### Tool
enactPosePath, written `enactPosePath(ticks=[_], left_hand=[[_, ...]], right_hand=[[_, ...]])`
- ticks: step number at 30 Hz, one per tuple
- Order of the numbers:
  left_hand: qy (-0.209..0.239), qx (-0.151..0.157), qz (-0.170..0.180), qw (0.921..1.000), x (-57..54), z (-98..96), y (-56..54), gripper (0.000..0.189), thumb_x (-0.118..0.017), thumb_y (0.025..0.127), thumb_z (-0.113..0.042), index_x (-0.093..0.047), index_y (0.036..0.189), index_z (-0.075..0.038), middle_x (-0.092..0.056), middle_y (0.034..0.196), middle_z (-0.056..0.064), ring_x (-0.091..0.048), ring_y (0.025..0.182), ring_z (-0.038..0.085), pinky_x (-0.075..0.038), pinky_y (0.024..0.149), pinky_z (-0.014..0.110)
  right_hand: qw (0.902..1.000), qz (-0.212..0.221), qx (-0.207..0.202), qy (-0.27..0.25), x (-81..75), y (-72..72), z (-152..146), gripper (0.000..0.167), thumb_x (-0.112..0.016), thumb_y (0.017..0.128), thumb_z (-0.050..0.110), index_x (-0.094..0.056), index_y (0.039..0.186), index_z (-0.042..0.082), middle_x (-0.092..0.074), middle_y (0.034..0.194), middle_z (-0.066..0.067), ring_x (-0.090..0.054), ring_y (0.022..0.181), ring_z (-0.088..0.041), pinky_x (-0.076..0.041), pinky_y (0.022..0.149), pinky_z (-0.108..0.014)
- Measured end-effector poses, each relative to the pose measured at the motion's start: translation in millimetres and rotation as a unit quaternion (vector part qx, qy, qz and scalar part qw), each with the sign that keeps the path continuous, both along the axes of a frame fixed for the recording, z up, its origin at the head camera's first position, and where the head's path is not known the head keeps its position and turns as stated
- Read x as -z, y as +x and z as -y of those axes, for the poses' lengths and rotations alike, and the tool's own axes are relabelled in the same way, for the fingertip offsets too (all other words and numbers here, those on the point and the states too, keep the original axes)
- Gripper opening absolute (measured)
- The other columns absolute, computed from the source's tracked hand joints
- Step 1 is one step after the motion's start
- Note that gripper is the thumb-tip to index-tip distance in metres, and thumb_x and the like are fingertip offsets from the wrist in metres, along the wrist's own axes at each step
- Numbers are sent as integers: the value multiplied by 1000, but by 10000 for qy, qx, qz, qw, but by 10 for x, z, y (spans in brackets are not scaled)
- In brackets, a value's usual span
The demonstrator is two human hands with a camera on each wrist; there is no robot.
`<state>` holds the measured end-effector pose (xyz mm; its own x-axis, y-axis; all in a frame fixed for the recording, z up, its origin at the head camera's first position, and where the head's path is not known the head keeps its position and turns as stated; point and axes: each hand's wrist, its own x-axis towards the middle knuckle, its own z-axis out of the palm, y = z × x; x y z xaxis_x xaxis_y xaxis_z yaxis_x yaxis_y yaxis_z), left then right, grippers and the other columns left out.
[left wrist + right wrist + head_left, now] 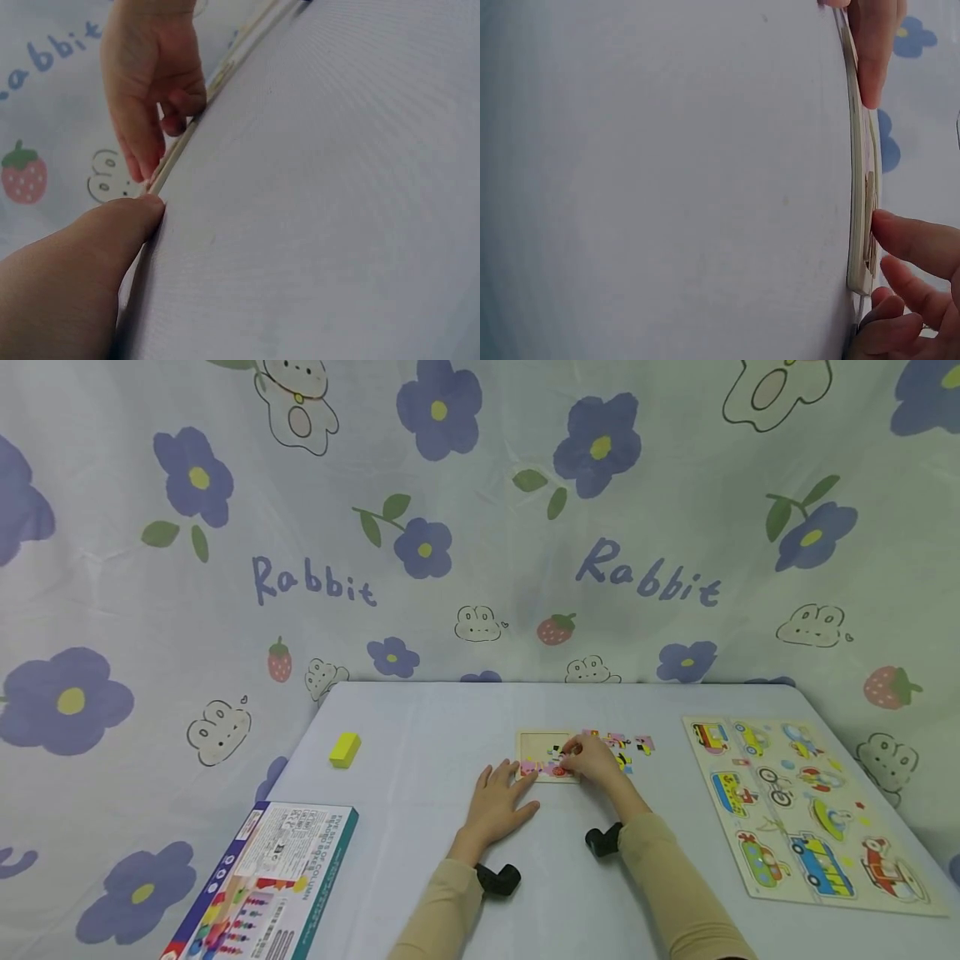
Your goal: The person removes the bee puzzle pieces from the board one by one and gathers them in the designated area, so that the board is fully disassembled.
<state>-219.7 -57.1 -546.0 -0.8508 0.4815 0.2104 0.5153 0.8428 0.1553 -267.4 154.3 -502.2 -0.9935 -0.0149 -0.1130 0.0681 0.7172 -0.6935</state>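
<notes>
Evidently steadying the tray point(538, 745) near its left corner with left hand point(492, 803), fingers relaxed — likely to stop sliding. Pinching puzzle piece point(869, 202) with right hand point(596, 762) — probably for fine control.

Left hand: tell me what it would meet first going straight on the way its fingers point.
The left hand would likely meet the wooden puzzle tray first: its fingers point away from the person, and one fingertip seems to be at the tray's near left corner, though contact is hard to confirm.
</notes>
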Motion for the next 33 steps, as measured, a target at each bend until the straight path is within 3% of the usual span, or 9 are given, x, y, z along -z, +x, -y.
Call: enactPosePath(ticks=[6, 10, 19, 22, 26, 28, 33], left_hand=[[-15, -4, 48, 10000, -8, -3, -2, 52, -46, 90, -53, -46, 136, -29, -42, 140, 5, -30, 135, 25, -17, 111, 45], [4, -6, 41, 10000, -2, -4, -4, 52, -46, 89, -53, -47, 136, -29, -43, 140, 5, -30, 135, 25, -18, 111, 45], [27, -3, -10, 10000, 19, -2, -14, 52, -46, 89, -52, -47, 136, -29, -43, 139, 5, -31, 135, 25, -17, 111, 44], [36, -3, 29, 10000, 28, -6, -14, 52, -46, 90, -53, -47, 136, -29, -43, 140, 5, -30, 135, 25, -17, 111, 45], [51, 21, 103, 9999, 29, -15, -5, 52, -45, 90, -53, -47, 136, -29, -42, 140, 6, -29, 136, 25, -16, 111, 45], [44, 22, 111, 9999, 28, -17, -4, 52, -45, 90, -53, -46, 136, -29, -42, 140, 6, -28, 136, 25, -16, 111, 46], [12, -12, 50, 10000, 34, -14, -14, 52, -44, 90, -54, -46, 136, -29, -42, 140, 5, -29, 135, 25, -17, 111, 45]], right_hand=[[9999, -97, -25, 137, -12, 6, 2, 35, -74, 77, 19, -65, 106, 2, -59, 98, -15, -52, 83, -25, -45, 71, -39], [10000, -87, 6, 9, -14, 5, -1, 33, -75, 76, 17, -61, 102, 1, -56, 94, -13, -50, 80, -24, -43, 68, -36], [9946, -15, 99, -1035, 20, 15, -16, 28, -69, 79, 10, -55, 102, 1, -56, 86, -9, -52, 71, -18, -42, 58, -27], [9829, 60, 287, -1820, 20, 28, -53, 28, -65, 83, 9, -55, 108, 0, -59, 87, -9, -55, 70, -15, -46, 60, -26], [9564, 176, 698, -2831, -27, 72, -174, 31, -59, 89, 9, -53, 117, -2, -60, 89, -7, -58, 73, -11, -51, 66, -24], [9465, 135, 845, -3112, -51, 96, -266, 34, -58, 90, 9, -51, 121, -3, -60, 89, -4, -59, 73, -9, -51, 67, -22], [9353, 80, 1061, -3374, -63, 152, -498, 41, -58, 91, 11, -47, 127, -6, -61, 83, 4, -59, 72, -3, -52, 66, -19]])
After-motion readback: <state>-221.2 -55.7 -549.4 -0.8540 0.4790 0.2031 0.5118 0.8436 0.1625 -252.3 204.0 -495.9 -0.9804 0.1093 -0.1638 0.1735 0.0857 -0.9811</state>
